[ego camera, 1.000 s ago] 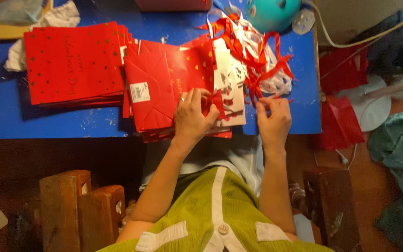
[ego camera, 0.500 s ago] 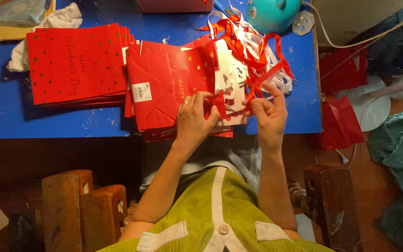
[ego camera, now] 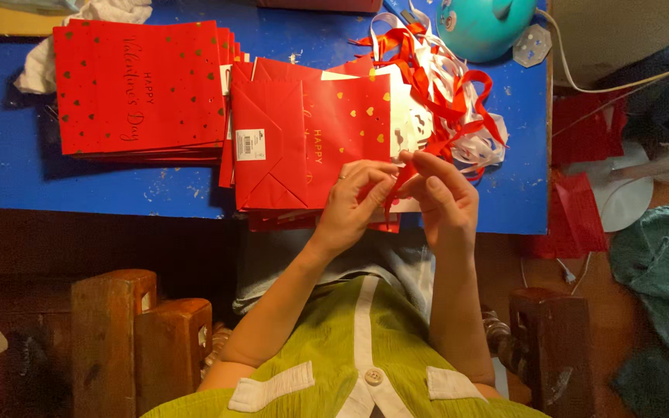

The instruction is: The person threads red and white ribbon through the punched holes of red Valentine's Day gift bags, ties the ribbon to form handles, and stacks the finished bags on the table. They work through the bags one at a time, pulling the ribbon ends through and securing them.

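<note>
A flat red paper gift bag (ego camera: pixel 296 139) with gold hearts lies on top of a small pile at the front edge of the blue table (ego camera: pixel 118 186). My left hand (ego camera: pixel 358 203) and my right hand (ego camera: pixel 444 193) meet over the bag's right end. Both pinch a thin red ribbon (ego camera: pixel 395 186) between thumb and fingers. The ribbon runs up into a tangle of red and white ribbons (ego camera: pixel 443 101) just beyond my right hand.
A taller stack of red gift bags (ego camera: pixel 137 85) lies at the left of the table. A teal round object (ego camera: pixel 482 27) sits at the back right, with a white cloth (ego camera: pixel 40 66) at the far left. More red bags (ego camera: pixel 578 209) lie on the floor at the right. Wooden furniture (ego camera: pixel 110 340) stands below.
My right hand has moved left and up from the table's edge to meet my left hand, and both have closed on the red ribbon at the bag's end.
</note>
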The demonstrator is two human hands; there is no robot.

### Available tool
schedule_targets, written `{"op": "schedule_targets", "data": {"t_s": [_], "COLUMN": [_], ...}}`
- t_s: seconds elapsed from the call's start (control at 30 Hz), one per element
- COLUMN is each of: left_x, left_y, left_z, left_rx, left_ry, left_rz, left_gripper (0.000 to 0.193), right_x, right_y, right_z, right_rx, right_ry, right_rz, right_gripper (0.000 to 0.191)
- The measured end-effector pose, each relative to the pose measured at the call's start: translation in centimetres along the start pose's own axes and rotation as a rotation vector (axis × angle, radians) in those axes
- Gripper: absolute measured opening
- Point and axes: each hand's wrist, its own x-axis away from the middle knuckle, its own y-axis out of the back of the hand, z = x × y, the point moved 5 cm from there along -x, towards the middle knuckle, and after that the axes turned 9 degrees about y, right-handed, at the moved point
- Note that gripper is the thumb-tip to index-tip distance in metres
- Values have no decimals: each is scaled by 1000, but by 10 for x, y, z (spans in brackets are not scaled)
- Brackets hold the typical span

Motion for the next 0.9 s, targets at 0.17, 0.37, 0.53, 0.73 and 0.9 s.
{"op": "schedule_targets", "data": {"t_s": [0.17,0.37,0.53,0.73,0.9], "left_x": [7,-1,-3,-4,-3], "left_y": [-5,13,25,28,22], "left_z": [38,48,37,9,-29], "left_rx": [683,615,442,99,-150], "left_ry": [462,392,343,304,-90], "left_rz": [146,51,-62,-147,-102], "left_gripper": [12,16,14,8,24], "right_x": [-4,-9,-7,-6,-8], "right_y": [-3,-5,6,4,-46], "right_z": [2,3,5,25,44], "right_rx": [-51,77,370,756,1187], "right_ry": [-3,33,18,58,432], "right_rz": [13,-55,-119,-278,189], "right_gripper": [42,46,40,28,17]}}
